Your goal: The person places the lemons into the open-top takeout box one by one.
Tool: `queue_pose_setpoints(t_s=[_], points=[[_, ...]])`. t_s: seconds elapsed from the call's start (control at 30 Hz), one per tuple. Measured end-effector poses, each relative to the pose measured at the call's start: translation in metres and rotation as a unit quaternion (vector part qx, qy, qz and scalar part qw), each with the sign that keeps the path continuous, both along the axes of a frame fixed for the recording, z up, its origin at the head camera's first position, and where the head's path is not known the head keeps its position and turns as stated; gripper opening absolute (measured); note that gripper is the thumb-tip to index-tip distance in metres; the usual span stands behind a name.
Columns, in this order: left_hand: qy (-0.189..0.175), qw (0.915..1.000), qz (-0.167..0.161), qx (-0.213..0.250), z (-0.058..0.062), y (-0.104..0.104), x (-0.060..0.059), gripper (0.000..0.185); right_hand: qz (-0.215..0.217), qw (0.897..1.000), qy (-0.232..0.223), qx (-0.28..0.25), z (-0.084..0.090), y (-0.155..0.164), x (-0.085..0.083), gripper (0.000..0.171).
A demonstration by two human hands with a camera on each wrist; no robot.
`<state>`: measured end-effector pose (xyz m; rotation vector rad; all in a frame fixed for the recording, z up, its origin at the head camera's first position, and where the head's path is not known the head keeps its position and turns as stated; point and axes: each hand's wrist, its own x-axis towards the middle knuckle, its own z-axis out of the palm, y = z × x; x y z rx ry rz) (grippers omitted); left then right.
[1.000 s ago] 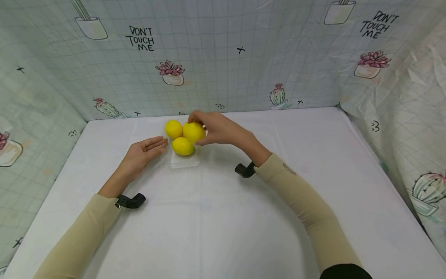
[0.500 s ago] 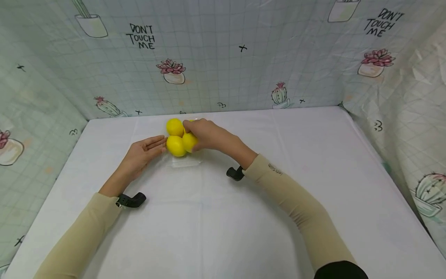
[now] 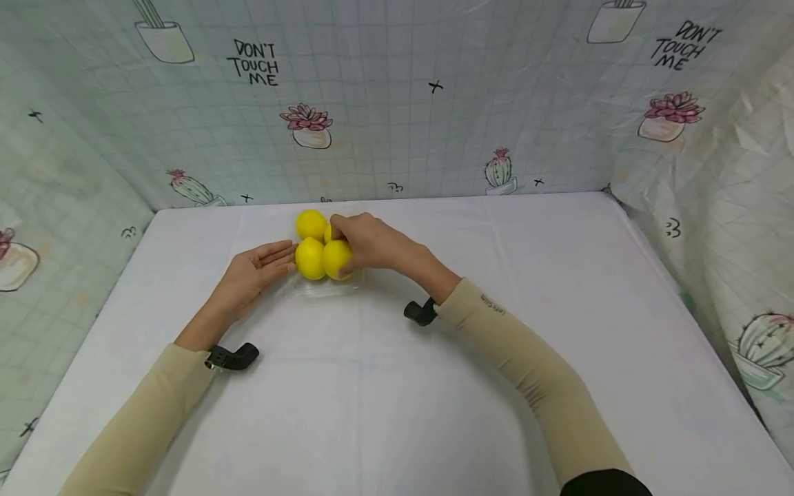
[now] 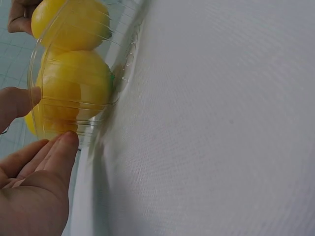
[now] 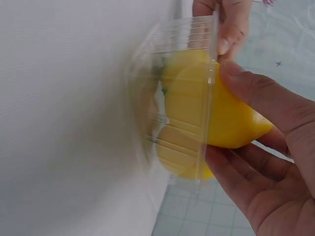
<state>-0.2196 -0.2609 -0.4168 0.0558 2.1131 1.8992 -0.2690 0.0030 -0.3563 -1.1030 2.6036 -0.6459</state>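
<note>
A clear plastic box (image 3: 325, 288) near the far edge of the table holds several yellow lemons. My right hand (image 3: 375, 242) grips the front right lemon (image 3: 337, 257), thumb on one side and fingers round the other; the right wrist view shows this lemon (image 5: 236, 115) partly above the rim. A back left lemon (image 3: 311, 224) and a front left lemon (image 3: 309, 257) sit beside it, and another lies mostly hidden behind my right fingers. My left hand (image 3: 260, 271) rests against the box's left side with straight fingers, its thumb (image 4: 19, 104) at the rim.
A white cloth (image 3: 347, 399) covers the table. Behind and at the sides hangs a plant-print curtain (image 3: 384, 103). A black wrist camera mount (image 3: 233, 357) juts from the left wrist, another mount (image 3: 420, 312) from the right.
My right hand has brought its lemon forward and left, down among the others. The front lemon has shifted left, and another shows behind. My left hand has stayed at the box's side.
</note>
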Motion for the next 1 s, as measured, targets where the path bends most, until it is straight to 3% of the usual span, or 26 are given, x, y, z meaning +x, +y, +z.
queue_pose_setpoints(t_s=[0.17,0.37,0.53,0.7,1.0], points=[[0.003,1.0000,0.005,0.001,0.002,0.001,0.000,0.071,-0.015,1.000,-0.007,0.020,-0.001,-0.005,0.002,0.055],[0.003,0.9996,0.009,-0.027,0.003,0.002,-0.001,0.069,-0.049,0.996,0.029,0.065,-0.009,-0.012,0.007,0.059],[0.001,0.9994,0.010,-0.033,0.003,0.003,-0.001,0.068,-0.056,0.995,0.055,0.059,-0.015,-0.012,0.009,0.058],[0.000,0.9994,0.009,-0.033,0.003,0.003,-0.002,0.068,-0.035,0.998,0.027,0.043,-0.013,-0.003,0.003,0.056],[-0.002,0.9997,0.005,-0.025,0.003,0.004,-0.001,0.073,0.051,0.998,-0.022,-0.022,-0.011,0.017,-0.002,0.045]])
